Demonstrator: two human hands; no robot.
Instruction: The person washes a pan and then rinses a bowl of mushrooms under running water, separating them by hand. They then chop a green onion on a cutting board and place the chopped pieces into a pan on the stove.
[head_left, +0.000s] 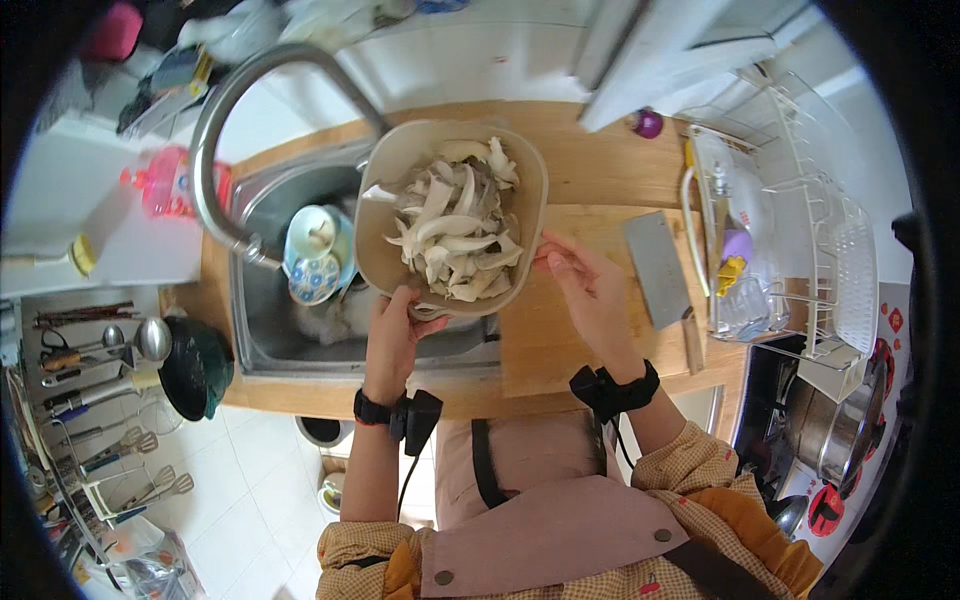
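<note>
A beige plastic basin (373, 247) is held up in front of me, over the right part of the sink and the edge of the cutting board. Torn pale mushroom strips (465, 232), apparently oyster mushrooms, lie heaped in it. My left hand (396, 330) grips the basin's near rim at its lower left. At the right wall, my right hand (585, 289) has its fingertips against the rim. Below and to the right lies the wooden cutting board (566, 345), partly hidden by the basin. A cleaver (660, 270) rests on the board's right side, its handle towards me.
In the stainless sink (259, 337) sit stacked small bowls (313, 232) under a curved faucet (206, 150). A pink bottle (169, 184) stands left. On the right is a dish rack (795, 187) with glassware. A dark green wok-like pan (193, 367) and hanging utensils (112, 390) are at lower left.
</note>
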